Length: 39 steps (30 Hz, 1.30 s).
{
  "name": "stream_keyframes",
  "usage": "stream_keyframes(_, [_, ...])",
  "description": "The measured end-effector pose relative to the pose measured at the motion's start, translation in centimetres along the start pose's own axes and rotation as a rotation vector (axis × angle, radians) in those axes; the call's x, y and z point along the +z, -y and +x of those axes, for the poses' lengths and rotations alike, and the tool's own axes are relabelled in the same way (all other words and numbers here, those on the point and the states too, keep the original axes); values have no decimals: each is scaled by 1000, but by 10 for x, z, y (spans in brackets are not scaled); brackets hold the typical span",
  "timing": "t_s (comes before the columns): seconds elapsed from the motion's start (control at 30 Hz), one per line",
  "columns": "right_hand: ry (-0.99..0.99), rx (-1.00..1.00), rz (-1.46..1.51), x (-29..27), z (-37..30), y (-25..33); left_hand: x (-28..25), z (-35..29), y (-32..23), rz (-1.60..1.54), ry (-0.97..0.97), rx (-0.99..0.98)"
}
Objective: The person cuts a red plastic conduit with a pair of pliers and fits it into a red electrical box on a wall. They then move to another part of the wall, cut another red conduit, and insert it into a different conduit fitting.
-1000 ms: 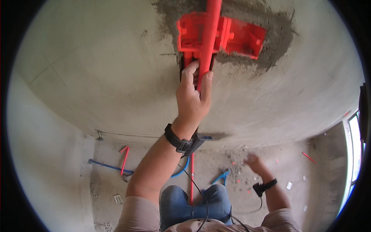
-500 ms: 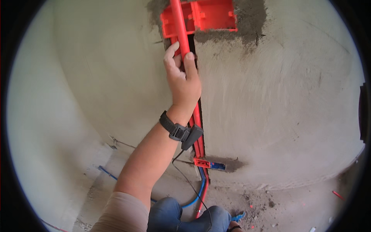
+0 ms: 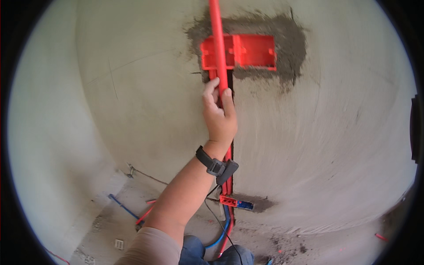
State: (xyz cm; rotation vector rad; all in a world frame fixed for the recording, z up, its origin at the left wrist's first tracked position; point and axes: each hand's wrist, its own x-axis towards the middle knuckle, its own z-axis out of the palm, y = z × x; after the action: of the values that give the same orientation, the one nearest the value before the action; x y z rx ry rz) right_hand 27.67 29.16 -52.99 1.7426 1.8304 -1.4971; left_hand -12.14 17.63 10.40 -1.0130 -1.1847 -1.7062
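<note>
My left hand reaches up the wall, its fingers and thumb closed round a red conduit pipe. The pipe runs up past the top edge of the view, in front of a red double junction box set in the wall. Below that box, more red conduit lies in a vertical slot, partly hidden by my hand and forearm. My right hand is not in view.
Lower down, a small red-and-blue box sits in the wall. A blue pipe and red pipe bend onto the floor. A black cable hangs from my wrist strap. Rubble lies at the wall's foot.
The view has shifted upward, so the double box shows whole and lower in the picture. My left hand keeps its hold on the pipe. A bit of my right hand at the bottom edge has left view.
</note>
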Motion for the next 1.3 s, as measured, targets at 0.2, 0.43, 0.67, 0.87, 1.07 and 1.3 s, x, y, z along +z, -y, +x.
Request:
stream_keyframes(0.2, [-191,-114,65,-121,-73,19,6,-7,-12,108,-128,132])
stream_keyframes(0.43, [-389,-381,112,-226,-181,20,-2,-5,-24,104,-57,41])
stream_keyframes(0.67, [-725,-647,-421,-261,-407,193,-4,-1,-22,20,-34,14])
stream_keyframes(0.87, [-670,-872,-627,-218,-562,343,-8,-5,-19,28,32,-5])
stream_keyframes(1.07, [-833,-918,-871,-186,-604,462,-25,1,-24,41,88,-73])
stream_keyframes(1.3, [-905,-746,-949,-162,-617,526,-23,1,-37,-6,67,-46])
